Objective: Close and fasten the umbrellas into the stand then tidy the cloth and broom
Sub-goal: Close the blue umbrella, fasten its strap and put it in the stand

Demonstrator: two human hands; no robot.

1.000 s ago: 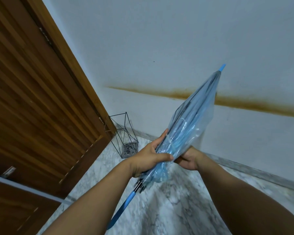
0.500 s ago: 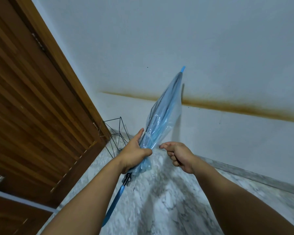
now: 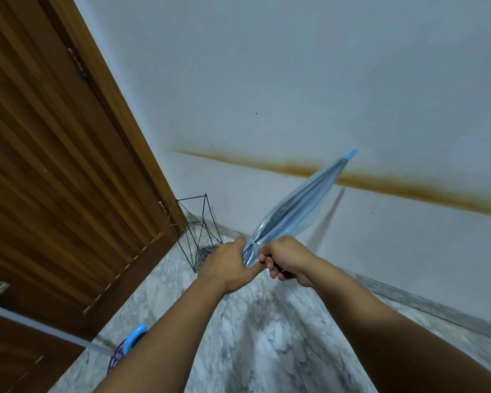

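A folded clear blue umbrella (image 3: pixel 294 212) slants up to the right, its blue tip near the stained wall. My left hand (image 3: pixel 227 265) grips its gathered canopy low down. My right hand (image 3: pixel 285 259) pinches the canopy's band right beside the left hand. The umbrella's curved blue handle (image 3: pixel 133 337) shows under my left forearm. A black wire umbrella stand (image 3: pixel 199 231) sits on the floor in the corner, left of my hands, with nothing in it.
A wooden door (image 3: pixel 54 180) fills the left side. A white wall with a brown stain line (image 3: pixel 394 185) runs behind. The floor is grey marble (image 3: pixel 267 336). A purple patterned object (image 3: pixel 116 355) lies at the lower left by the handle.
My right hand has come back to the canopy and now pinches it next to the left hand. The umbrella has swung so its tip points further right and lower.
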